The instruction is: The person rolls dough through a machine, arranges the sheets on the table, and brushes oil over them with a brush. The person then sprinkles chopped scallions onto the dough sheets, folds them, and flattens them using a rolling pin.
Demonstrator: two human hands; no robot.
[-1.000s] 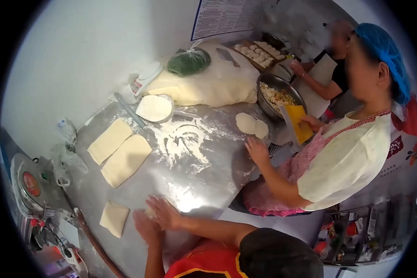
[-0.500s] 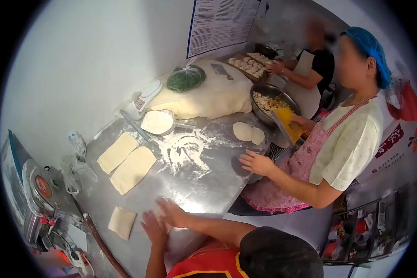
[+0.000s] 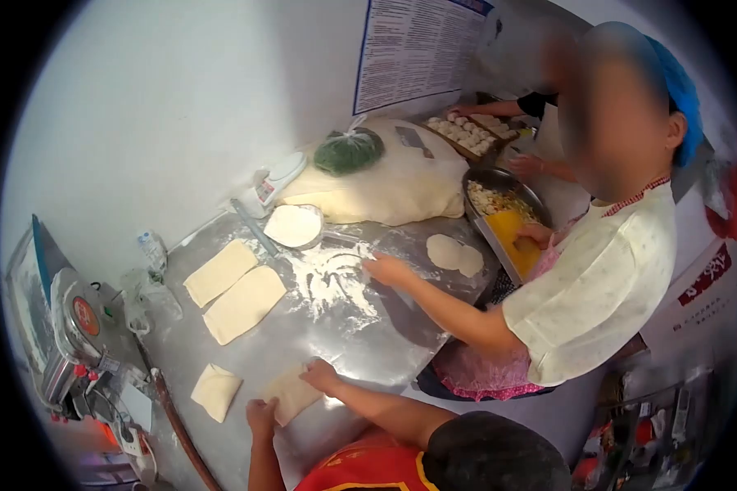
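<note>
L hand (image 3: 261,416) & R hand (image 3: 322,376) pinch opp. ends of dough strip (image 3: 293,396), fingers nearly closed; 2 sheets (image 3: 220,272) (image 3: 244,305) look flattened, folded pc. (image 3: 216,393) untouched.

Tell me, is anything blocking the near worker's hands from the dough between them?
Nothing visible: the left hand and right hand hold opposite ends of the dough piece. The folded dough lies apart, to the left.

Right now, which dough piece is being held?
The dough piece between left hand and right hand, gripped at both ends; the folded piece, two strips and two rounds lie untouched.
</note>
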